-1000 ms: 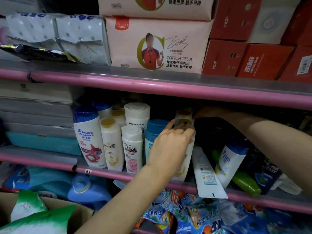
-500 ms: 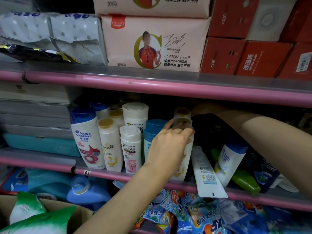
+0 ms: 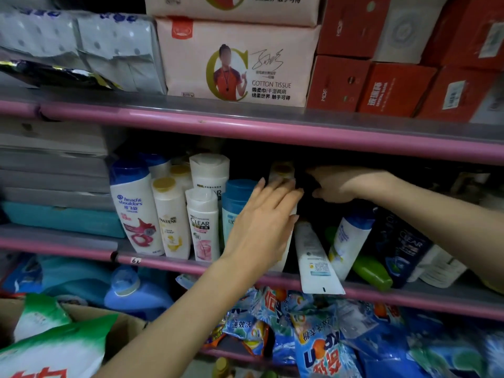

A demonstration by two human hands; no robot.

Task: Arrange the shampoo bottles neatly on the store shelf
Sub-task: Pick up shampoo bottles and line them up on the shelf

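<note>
On the middle shelf (image 3: 68,248) stands a neat row of bottles: Head & Shoulders (image 3: 136,211), Pantene (image 3: 170,218), Clear (image 3: 203,223) and a blue-capped bottle (image 3: 237,196). My left hand (image 3: 261,225) wraps across the front of a white gold-capped bottle (image 3: 282,170), just right of that row. My right hand (image 3: 338,184) reaches into the dark back of the shelf, fingers curled round a dark bottle (image 3: 306,181) that is barely visible. A white tube (image 3: 316,257), a white blue-capped bottle (image 3: 346,241), a green bottle (image 3: 373,271) and a dark Clear bottle (image 3: 403,241) lean untidily at the right.
Tissue packs (image 3: 234,61) and red boxes (image 3: 381,88) fill the shelf above, close over my hands. Grey and teal packs (image 3: 54,186) are stacked at the left. Below lie a blue detergent jug (image 3: 131,293) and detergent bags (image 3: 313,336). A cardboard box with green bags (image 3: 54,336) sits bottom left.
My left hand has slid from the gold cap down onto the bottle's body. My right hand stays deep in the shelf and shows a little more clearly.
</note>
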